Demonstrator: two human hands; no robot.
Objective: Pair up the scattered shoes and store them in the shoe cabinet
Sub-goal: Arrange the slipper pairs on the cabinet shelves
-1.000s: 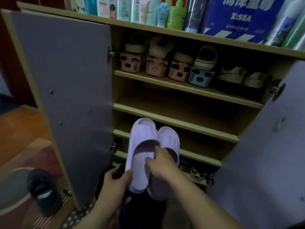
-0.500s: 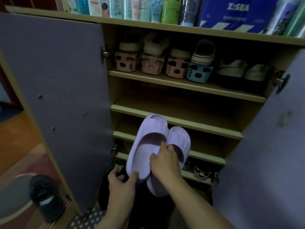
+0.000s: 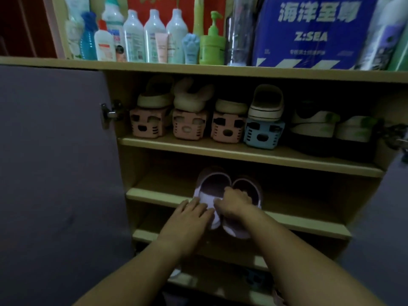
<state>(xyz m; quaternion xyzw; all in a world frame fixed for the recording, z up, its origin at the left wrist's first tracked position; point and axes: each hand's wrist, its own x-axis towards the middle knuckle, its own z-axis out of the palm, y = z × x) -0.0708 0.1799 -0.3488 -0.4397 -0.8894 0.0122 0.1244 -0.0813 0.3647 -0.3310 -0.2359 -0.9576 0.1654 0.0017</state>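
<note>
The shoe cabinet [image 3: 220,71] stands open; on its second shelf [image 3: 309,226], toward six o'clock, sit the lilac slippers [image 3: 215,184], toes inward, heels overhanging. Left hand [image 3: 189,217] presses flat, straight fingers on the left one; right hand [image 3: 234,202] curls its fingers over the right one's strap

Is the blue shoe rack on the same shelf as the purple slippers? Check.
No, the blue shoe rack stands one shelf above the purple slippers.
</note>
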